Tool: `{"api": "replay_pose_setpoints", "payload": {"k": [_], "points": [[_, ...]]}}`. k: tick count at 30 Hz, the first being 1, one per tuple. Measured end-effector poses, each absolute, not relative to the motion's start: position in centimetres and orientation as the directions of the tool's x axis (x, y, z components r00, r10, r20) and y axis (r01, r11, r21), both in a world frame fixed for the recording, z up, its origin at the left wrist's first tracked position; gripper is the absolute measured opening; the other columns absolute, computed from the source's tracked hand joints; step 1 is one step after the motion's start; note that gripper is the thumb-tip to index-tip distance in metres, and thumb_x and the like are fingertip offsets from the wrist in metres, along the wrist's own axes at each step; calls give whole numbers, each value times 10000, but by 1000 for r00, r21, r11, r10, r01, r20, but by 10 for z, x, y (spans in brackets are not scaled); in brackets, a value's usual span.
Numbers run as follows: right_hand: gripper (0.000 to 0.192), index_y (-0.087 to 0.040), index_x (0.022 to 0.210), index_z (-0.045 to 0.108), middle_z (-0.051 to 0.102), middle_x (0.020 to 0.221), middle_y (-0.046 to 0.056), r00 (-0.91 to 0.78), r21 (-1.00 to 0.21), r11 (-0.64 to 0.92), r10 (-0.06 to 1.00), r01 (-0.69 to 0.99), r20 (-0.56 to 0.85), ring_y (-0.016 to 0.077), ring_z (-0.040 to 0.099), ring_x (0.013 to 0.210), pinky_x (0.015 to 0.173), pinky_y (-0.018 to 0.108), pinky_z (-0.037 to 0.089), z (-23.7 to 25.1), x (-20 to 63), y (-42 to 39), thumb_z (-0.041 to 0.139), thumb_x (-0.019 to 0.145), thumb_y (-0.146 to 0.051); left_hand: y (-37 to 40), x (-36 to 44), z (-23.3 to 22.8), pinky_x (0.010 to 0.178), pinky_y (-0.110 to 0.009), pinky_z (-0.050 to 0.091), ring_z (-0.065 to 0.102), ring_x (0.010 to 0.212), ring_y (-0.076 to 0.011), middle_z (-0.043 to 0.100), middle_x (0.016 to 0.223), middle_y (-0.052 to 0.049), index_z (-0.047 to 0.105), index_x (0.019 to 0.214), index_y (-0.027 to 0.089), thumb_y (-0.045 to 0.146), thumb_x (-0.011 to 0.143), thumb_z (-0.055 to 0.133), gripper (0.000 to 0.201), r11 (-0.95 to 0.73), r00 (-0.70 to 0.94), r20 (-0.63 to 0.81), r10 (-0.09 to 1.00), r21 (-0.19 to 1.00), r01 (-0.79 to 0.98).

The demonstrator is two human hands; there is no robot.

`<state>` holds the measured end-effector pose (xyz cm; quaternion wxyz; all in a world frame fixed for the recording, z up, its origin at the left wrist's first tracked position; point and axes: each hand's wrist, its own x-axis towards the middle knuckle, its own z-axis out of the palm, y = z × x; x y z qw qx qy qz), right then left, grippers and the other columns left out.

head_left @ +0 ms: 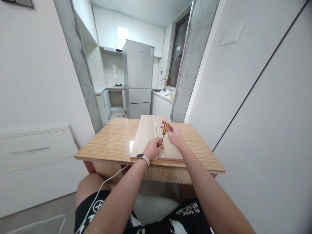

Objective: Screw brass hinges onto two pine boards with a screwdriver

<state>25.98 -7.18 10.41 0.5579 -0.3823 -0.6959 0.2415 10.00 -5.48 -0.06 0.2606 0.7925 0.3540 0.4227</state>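
My right hand [174, 134] grips the yellow-and-black handle of a screwdriver [164, 128], which stands nearly upright with its shaft pointing down. At the lower end of the shaft, my left hand [153, 148] has its fingertips pinched together; what they hold is too small to make out. A watch [143, 158] is on the left wrist. Under both hands lie two pale wooden boards, a left board [143, 130] and a right board [172, 151], side by side with a narrow seam between them. A small brass-coloured metal piece [162, 147], partly hidden by the fingers, sits by the screwdriver tip.
The boards rest on a striped wooden table [114, 136] with a drawer handle [171, 177] at its front. A white cable [104, 187] runs from the table's front over my leg. Beyond stand a fridge [138, 68] and a sink counter [162, 94]; white walls flank both sides.
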Motion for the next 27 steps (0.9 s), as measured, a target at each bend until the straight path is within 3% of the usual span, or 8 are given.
{"api": "replay_pose_setpoints", "payload": {"k": [4,9,12,16,27], "points": [[389,-281,1358,667,719,1297,92,-103,-760,591,803,270,587,253,757,1068,989,484,591,106,259,-72,542,997,-355,-55,100,0,784,-270,530,690,834,-173,743,890,-35,702,1035,191,58,864,631,228,-605,390,477,787,720,339],[368,-257,1275,704,749,980,58,-12,-699,590,768,404,641,240,726,889,878,436,602,105,256,-74,642,942,-400,-55,100,1,779,-273,532,686,831,-173,739,883,-33,704,1031,193,56,861,632,229,-614,395,486,779,718,328],[357,-254,1198,716,716,906,42,51,-659,579,732,479,680,228,684,823,844,414,600,104,254,-75,711,900,-449,-56,101,2,784,-276,536,687,836,-176,741,886,-34,705,1036,194,53,857,641,237,-614,395,486,780,719,326],[369,-251,1217,682,738,1058,76,97,-682,574,728,453,678,236,712,882,842,413,612,102,252,-74,703,908,-452,-56,101,2,789,-274,539,691,841,-174,743,893,-34,709,1048,196,49,855,647,251,-608,387,483,785,720,333],[410,-287,1397,641,699,1355,95,-27,-743,579,794,335,607,274,746,1146,1011,483,587,103,261,-77,541,1011,-380,-55,102,1,784,-270,536,694,841,-175,750,893,-34,719,1029,199,68,865,633,227,-607,383,484,787,721,335]]}}
